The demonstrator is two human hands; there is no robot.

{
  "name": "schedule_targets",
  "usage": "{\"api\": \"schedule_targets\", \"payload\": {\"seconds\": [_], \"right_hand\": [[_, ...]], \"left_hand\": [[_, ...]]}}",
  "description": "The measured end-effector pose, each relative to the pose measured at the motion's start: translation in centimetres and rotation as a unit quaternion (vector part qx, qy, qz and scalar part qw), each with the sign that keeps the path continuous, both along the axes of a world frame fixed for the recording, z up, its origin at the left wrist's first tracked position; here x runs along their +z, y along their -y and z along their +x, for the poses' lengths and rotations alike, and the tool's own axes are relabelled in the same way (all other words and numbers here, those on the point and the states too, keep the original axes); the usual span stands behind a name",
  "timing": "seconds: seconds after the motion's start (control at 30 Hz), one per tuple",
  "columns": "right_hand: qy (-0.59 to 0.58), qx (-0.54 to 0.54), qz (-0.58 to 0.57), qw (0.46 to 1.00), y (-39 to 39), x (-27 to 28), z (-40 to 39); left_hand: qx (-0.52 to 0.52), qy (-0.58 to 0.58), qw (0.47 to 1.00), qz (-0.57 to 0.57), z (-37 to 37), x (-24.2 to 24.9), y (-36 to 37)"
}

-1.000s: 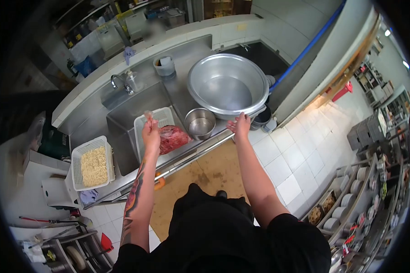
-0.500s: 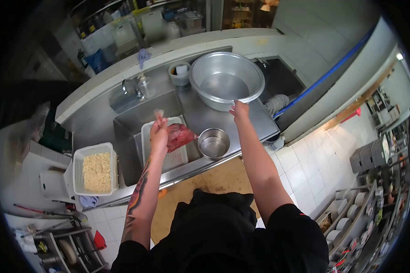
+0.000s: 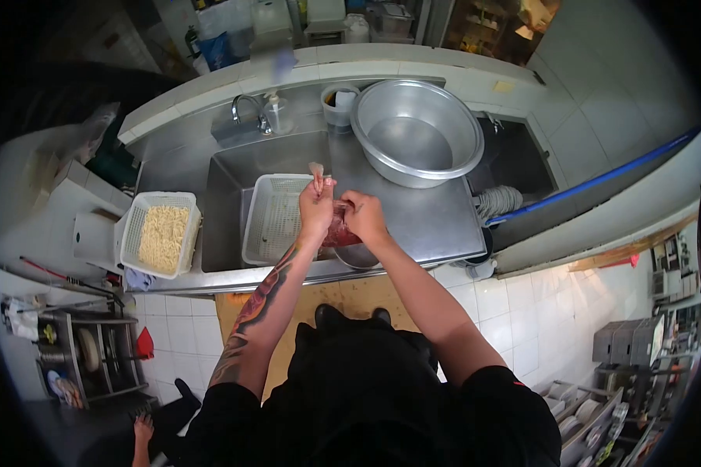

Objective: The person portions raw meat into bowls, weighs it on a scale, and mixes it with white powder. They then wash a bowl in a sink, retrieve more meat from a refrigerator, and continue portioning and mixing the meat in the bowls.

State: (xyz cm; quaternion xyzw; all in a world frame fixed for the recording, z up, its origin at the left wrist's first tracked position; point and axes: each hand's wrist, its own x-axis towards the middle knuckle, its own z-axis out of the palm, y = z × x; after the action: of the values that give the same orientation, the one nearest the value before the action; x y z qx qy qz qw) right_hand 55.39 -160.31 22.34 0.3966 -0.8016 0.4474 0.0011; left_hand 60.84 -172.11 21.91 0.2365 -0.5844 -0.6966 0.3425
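Stainless counter (image 3: 436,222) with sink: left hand (image 3: 316,208) closed on the twisted top of a clear bag of red meat (image 3: 339,231), held up over the counter's front edge. Right hand (image 3: 364,216) closed on the same bag's side, touching it just beside the left hand. Small steel bowl (image 3: 357,257) directly beneath the bag, mostly hidden by it. White perforated basket (image 3: 273,218) in the sink, just left of the hands. Large steel basin (image 3: 417,132) behind, holding water. Second basket with noodles (image 3: 161,232) well apart, at far left.
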Motion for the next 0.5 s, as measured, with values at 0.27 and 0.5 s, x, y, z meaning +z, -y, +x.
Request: {"api": "schedule_targets", "payload": {"seconds": [0.27,0.5], "right_hand": [[0.224,0.067,-0.097,0.968,-2.0,-0.2,-3.6],[0.152,0.026,-0.151,0.976,-3.0,-0.2,-2.1]], "left_hand": [[-0.228,0.140,0.938,-0.220,1.7,3.7,1.0],[-0.130,0.297,0.739,-0.591,0.9,8.5,-2.5]]}}
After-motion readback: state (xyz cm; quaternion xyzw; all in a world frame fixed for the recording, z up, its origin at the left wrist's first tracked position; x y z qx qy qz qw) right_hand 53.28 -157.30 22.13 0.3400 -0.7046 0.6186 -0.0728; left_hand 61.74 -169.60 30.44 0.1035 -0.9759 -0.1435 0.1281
